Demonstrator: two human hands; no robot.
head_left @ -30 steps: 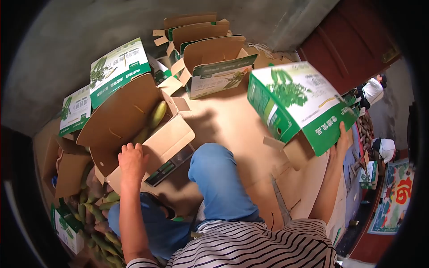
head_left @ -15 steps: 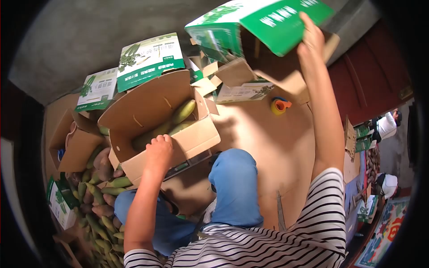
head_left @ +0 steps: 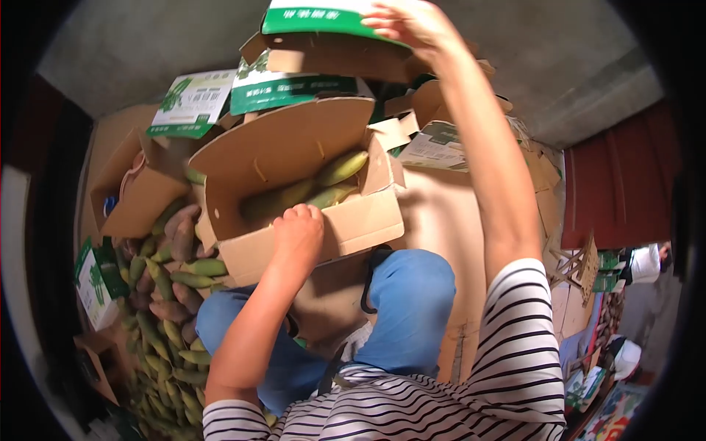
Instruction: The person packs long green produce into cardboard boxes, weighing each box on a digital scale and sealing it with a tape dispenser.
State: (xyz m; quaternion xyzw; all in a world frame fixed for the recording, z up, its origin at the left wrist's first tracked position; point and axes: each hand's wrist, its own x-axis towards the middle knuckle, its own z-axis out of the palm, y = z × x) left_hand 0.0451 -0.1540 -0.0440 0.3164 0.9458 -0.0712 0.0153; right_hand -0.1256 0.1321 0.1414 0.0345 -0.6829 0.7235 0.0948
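Observation:
An open cardboard box [head_left: 309, 136] stands in front of my knees with several long green radishes [head_left: 342, 169] inside. My left hand [head_left: 298, 231] is closed over the front wall of this box, fingertips hooked inside the rim. Up at the top edge of the view is a green-and-white carton [head_left: 320, 26], its brown underside towards me. It sits above or on another printed carton [head_left: 294, 87] at the back. My right hand [head_left: 415, 26] is at the right end of the upper carton, fingers curled over its green edge; the thumb's contact is hidden.
A pile of green and reddish radishes [head_left: 165, 309] covers the floor at left. A smaller open box [head_left: 143, 191] stands behind it, near a white-and-green carton [head_left: 187, 103]. More cartons lie at the back right. Other people in white hats [head_left: 626, 358] are at far right.
My right hand has swung left with the green-and-white carton, from the upper right to above the back cartons. My left hand stays on the open box's front wall while the view has shifted.

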